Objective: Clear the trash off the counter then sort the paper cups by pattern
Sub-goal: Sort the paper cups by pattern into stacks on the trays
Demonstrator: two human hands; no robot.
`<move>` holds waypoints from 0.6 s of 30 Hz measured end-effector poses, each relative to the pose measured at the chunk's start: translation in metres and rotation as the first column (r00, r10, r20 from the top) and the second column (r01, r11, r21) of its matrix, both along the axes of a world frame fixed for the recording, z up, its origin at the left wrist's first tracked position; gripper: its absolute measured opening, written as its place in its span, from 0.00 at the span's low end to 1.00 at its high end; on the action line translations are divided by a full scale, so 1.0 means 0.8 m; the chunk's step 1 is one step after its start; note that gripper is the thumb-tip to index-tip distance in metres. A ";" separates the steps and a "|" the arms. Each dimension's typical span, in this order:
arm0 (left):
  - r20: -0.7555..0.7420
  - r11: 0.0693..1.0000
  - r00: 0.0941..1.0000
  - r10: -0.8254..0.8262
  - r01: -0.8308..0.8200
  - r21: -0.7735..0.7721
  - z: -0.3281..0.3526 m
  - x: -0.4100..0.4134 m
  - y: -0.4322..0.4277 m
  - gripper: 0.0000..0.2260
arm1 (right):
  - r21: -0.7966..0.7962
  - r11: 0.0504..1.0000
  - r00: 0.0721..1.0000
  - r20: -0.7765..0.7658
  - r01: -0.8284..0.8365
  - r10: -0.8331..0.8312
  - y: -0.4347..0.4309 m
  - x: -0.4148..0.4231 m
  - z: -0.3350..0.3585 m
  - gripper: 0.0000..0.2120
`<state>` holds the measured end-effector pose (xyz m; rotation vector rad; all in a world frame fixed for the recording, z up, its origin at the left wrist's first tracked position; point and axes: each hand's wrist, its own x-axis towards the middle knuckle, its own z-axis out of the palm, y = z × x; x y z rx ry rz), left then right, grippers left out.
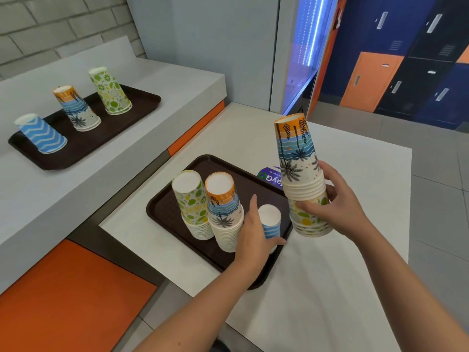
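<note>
My right hand [337, 201] grips a tall upside-down mixed stack [302, 174], palm-tree cups above citrus cups, held over the right end of the near brown tray [177, 237]. My left hand [253, 232] wraps a short blue-wave cup stack [270, 222] standing on that tray. Beside it stand a palm-tree stack [224, 212] and a citrus stack [193, 201]. On the far brown tray [121, 130], up on the raised counter, sit a blue-zigzag cup [44, 134], a palm-tree stack [77, 107] and a citrus stack [110, 91].
A purple sticker [271, 177] lies on the white counter [342, 275] behind the near tray. A grey raised ledge [127, 174] with orange panels runs along the left. A lit fridge door [307, 54] and lockers stand behind.
</note>
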<state>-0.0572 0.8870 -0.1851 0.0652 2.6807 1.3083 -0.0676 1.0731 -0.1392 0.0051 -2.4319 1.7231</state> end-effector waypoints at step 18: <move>-0.230 0.779 0.915 0.331 -0.127 0.615 0.206 -0.080 -0.021 0.35 | 0.196 0.966 0.970 -0.141 -0.168 0.197 -0.058 -0.031 0.111 0.53</move>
